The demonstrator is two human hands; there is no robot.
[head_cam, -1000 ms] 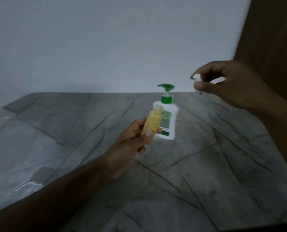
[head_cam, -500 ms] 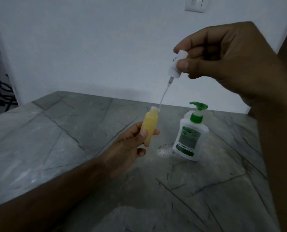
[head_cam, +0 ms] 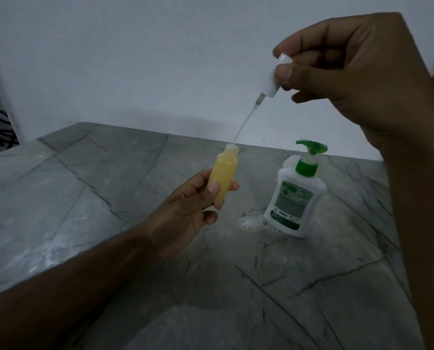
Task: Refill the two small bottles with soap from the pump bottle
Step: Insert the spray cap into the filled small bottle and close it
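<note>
- One small bottle is in view, not two, so you're looking for the second somewhere out of frame.
- Your left hand has it in a closed grip, thumb and fingers wrapped around the lower body, bottle upright and lifted off the desk, full of yellow soap nearly to the neck.
- It looks light, thin-walled and soft, so squeeze gently or soap comes out of the open mouth; soapy plastic will likely be slippery too.
- One thin dip tube runs from the mouth up to the right, its tip at or just inside the opening.
- Your right hand pinches one white spray cap between thumb and fingertips; hold the cap, not the bendy tube.
- One pump bottle stands on the desk right of the small bottle, untouched, white with a green pump, one patch of foam at its base.
</note>
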